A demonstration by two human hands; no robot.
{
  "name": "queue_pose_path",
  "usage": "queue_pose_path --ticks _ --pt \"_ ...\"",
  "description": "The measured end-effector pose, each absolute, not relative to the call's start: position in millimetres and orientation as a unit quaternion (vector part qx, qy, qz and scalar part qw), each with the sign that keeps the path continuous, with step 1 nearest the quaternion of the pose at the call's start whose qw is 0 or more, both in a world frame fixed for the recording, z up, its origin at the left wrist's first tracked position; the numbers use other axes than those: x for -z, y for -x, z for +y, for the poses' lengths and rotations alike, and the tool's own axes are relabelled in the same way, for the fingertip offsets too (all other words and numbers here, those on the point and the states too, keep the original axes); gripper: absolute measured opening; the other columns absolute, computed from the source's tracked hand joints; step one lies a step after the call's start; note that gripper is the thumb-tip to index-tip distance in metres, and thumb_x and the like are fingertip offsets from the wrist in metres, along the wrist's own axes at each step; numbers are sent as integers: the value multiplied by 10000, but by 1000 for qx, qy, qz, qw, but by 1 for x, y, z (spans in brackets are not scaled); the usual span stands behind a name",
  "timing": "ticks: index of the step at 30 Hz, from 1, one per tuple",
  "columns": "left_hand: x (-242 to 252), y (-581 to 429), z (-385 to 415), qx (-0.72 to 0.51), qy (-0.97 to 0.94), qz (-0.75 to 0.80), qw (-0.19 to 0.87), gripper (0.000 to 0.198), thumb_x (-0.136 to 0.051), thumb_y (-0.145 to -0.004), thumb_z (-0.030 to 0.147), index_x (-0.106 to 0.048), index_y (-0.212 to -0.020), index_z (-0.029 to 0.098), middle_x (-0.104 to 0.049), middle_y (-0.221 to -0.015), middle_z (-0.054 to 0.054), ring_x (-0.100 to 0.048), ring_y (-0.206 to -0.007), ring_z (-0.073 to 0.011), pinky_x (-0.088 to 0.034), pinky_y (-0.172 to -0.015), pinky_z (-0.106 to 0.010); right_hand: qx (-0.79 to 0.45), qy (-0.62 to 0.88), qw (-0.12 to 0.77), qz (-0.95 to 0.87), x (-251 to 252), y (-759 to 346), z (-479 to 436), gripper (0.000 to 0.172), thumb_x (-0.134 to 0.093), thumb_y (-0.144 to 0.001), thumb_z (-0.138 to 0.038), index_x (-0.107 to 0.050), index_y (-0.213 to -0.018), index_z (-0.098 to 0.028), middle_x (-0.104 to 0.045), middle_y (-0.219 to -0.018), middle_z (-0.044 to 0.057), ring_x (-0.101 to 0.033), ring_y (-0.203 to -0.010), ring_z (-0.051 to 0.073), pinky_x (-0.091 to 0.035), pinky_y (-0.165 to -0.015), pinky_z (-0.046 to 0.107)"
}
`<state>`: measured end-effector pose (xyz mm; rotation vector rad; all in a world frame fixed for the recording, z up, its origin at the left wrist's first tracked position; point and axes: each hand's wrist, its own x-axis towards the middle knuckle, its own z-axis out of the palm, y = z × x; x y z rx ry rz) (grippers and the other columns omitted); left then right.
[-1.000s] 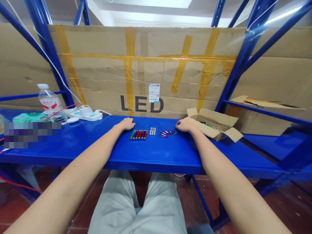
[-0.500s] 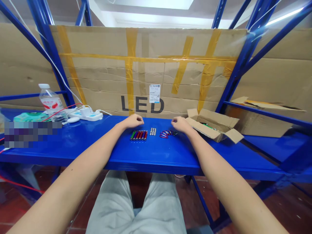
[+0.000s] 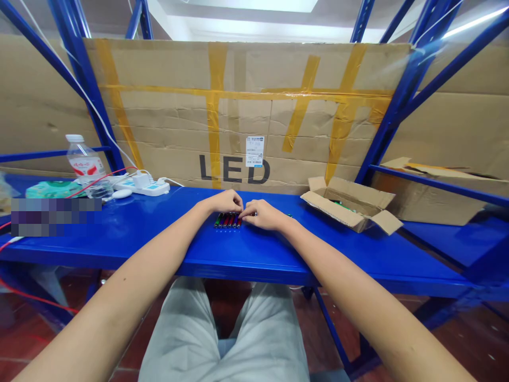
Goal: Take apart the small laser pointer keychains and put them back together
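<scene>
The row of coloured tubes lies on the counter, left hand at its far side, right hand at its right end, fingers bent, their grip impossible to tell.

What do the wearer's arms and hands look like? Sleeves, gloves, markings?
Left hand and right hand: ordinary five-fingered build, bare, no gloves. Left forearm and right forearm: no sleeves, watch, bracelet or cables visible; both slim, tapering to the wrist. Left one has a small dark spot. Rings: too small to tell. Also worn: light grey trousers.
</scene>
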<state>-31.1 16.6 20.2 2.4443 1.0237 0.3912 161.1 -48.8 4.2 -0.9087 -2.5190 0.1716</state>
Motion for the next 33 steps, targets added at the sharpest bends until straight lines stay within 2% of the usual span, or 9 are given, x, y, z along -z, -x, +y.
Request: queue_pose_path --ticks 7,10,13,17,19,21,25,30,33 --pt "-14 27 20 -176 -883 391 191 187 -611 -660 256 -749 -728 149 -673 -623 -24 -558 -577 -135 -379 -550 -250 -168 320 177 -916 -15 -161 -63 203 -582 -803 -123 -776 -840 -167 -737 -876 32 -643 -803 154 -454 -759 243" --pt "-11 26 23 -199 -877 407 160 157 -604 -677 226 -742 -706 157 -705 -674 -40 -607 -632 -156 -411 -585 -257 -226 322 127 -911 -20 -165 -69 140 -630 -799 -225 -753 -827 -165 -726 -775 15 -626 -711 144 -445 -677 238" --pt "-10 28 28 -219 -871 426 112 136 -610 -706 215 -735 -701 162 -721 -710 -48 -640 -685 -172 -436 -623 -263 -271 326 85 -902 -24 -167 -75 187 -698 -764 -348 -710 -770 -161 -684 -699 2 -584 -649 129 -427 -617 231" --pt "-11 28 31 -274 -863 419 61 172 -585 -768 205 -744 -815 159 -746 -825 -58 -665 -780 -182 -474 -727 -272 -313 331 39 -889 -28 -176 -75 108 -691 -713 -226 -638 -786 -167 -618 -661 -27 -540 -600 104 -409 -577 219" --pt "-12 25 28 -283 -875 389 52 204 -560 -796 195 -744 -875 158 -751 -902 -64 -669 -845 -184 -480 -782 -276 -337 349 61 -872 -30 -186 -71 144 -652 -690 -160 -586 -817 -176 -592 -672 -38 -532 -576 99 -411 -559 220" --pt "-13 21 24 -264 -892 364 44 231 -538 -808 181 -744 -911 158 -749 -951 -69 -667 -885 -186 -478 -817 -279 -335 385 126 -851 -32 -199 -65 176 -635 -680 -151 -541 -826 -185 -581 -702 -34 -542 -587 106 -417 -556 227" --pt "-13 11 19 -204 -922 328 38 290 -507 -796 131 -746 -960 153 -743 -1005 -75 -657 -933 -193 -474 -871 -282 -179 511 277 -794 -32 -222 -50 192 -631 -691 -171 -522 -848 -185 -604 -763 7 -547 -676 137 -403 -586 241" --pt "-9 -1 19 -157 -940 304 7 538 -421 -688 -25 -713 -1107 145 -703 -1149 -89 -630 -1057 -195 -455 -930 -266 -86 572 285 -764 -23 -226 -41 321 -607 -701 -140 -482 -993 -189 -616 -792 5 -542 -686 147 -384 -594 245" --pt "-8 -6 18 -124 -947 298 -9 547 -421 -682 -28 -721 -1104 147 -696 -1152 -99 -629 -1067 -215 -449 -928 -272 -82 571 290 -764 -19 -221 -39 346 -601 -710 -129 -485 -1030 -186 -622 -779 3 -547 -686 149 -381 -596 243"
